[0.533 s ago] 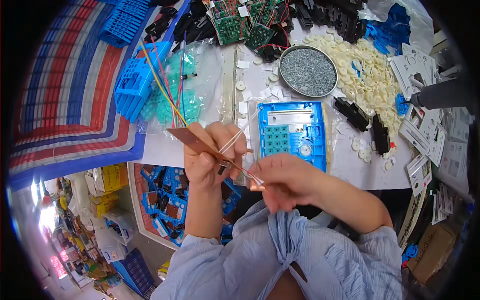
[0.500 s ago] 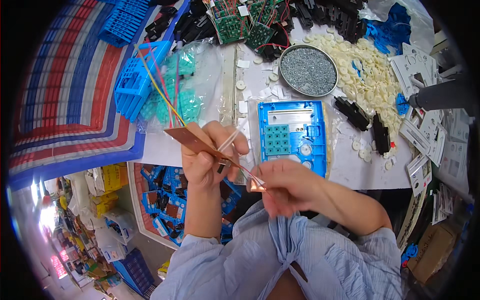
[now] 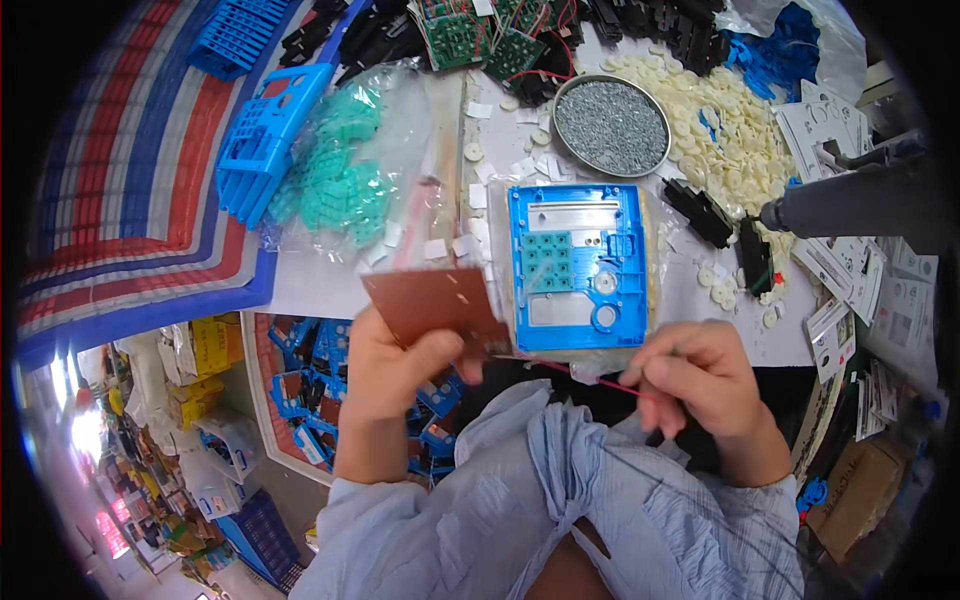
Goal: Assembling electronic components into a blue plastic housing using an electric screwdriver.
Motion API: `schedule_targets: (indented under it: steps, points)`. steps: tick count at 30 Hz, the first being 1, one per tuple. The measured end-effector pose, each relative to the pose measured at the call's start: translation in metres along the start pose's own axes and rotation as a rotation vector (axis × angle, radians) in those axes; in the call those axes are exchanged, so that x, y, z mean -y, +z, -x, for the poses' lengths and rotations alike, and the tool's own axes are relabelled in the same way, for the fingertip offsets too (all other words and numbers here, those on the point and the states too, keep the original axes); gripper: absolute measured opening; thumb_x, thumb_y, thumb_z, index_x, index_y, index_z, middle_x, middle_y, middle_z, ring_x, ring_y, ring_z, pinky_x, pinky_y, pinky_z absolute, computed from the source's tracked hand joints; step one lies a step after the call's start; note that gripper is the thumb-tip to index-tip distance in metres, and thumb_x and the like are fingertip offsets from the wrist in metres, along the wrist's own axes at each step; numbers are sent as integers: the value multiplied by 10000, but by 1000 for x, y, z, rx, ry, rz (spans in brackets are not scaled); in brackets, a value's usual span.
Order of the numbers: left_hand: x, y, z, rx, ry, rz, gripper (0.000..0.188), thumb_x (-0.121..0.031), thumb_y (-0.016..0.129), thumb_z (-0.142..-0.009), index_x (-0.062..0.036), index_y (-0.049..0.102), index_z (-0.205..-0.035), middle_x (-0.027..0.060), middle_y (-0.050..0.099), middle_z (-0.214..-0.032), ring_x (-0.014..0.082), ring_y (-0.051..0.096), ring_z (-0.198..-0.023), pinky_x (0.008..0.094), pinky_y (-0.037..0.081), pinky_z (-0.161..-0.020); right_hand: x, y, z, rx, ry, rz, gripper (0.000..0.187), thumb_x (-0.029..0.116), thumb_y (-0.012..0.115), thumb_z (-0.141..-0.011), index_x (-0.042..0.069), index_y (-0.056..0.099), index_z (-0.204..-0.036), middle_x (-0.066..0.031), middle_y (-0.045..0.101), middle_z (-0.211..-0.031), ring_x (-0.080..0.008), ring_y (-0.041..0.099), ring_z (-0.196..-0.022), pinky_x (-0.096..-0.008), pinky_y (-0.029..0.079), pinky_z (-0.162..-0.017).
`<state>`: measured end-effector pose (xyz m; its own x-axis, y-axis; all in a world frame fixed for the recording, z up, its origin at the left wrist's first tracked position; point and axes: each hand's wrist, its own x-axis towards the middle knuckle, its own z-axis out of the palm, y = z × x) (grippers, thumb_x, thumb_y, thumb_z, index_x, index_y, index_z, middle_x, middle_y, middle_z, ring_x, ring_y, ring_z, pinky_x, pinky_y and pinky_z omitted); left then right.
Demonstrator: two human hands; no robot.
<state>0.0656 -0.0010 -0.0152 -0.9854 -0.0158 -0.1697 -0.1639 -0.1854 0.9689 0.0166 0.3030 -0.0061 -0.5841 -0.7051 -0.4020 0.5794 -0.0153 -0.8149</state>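
My left hand [image 3: 388, 372] grips a brown circuit board [image 3: 437, 305] by its lower edge, the plain brown face showing. From the board's lower right corner a bundle of thin red wires [image 3: 585, 377] runs to the right. My right hand [image 3: 702, 382] pinches the far end of these wires, its fingers closed. Just beyond both hands, a blue plastic housing [image 3: 628, 270] lies open side up on the table. A green rubber keypad [image 3: 547, 262] sits in its left half. Blurred pinkish wires also rise from behind the board.
Behind the housing stands a round tin of small screws [image 3: 612, 125], beside a heap of cream plastic discs [image 3: 725, 135]. Black plastic parts [image 3: 697, 212] lie to the right, near a dark grey tool [image 3: 850, 205]. A bag of green keypads [image 3: 345, 165] and a blue casing [image 3: 270, 140] lie left.
My right hand has moved right, away from the left, drawing the wires out straight. My left hand has turned the board so its broad brown face shows.
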Motion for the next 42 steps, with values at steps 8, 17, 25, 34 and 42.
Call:
schedule_targets:
  steps: [8,17,25,34,42]
  points:
    - [11,11,10,497,-191,-282,268,-45,759,-866,64,721,-1108,134,767,-899,149,734,-793,266,565,-662,-26,-35,84,-620,-136,1072,244,204,758,-862,5,749,-1003,-82,724,-815,-159,641,-573,-280,472,-532]
    - [17,40,5,560,30,-434,159,-154,752,-914,-32,670,-976,138,662,-786,333,664,-681,383,494,-601,-40,-4,20,108,-464,1114,409,209,772,-882,13,668,-1225,-153,680,-1149,-336,634,-991,-435,515,-875]
    - [60,42,26,429,-142,-167,308,-166,702,-968,-13,548,-1187,129,686,-957,281,703,-841,376,540,-739,-31,-2,-32,-48,-276,442,219,140,769,-911,-5,734,-1072,-37,720,-899,-65,600,-702,-249,474,-636]
    - [61,28,36,336,-356,374,852,-97,555,-1014,-125,0,-1659,208,353,-1601,291,444,-1428,434,417,-1118,-3,-22,-113,-146,-200,583,362,59,673,-936,36,686,-1298,7,699,-873,-38,585,-740,-244,515,-683]
    - [59,20,37,436,-87,-177,881,-73,708,-920,-10,168,-1613,236,417,-1546,339,584,-1257,426,464,-1054,2,-24,-129,-133,-305,947,341,55,676,-920,44,697,-1260,-101,745,-899,-146,688,-779,-316,548,-725]
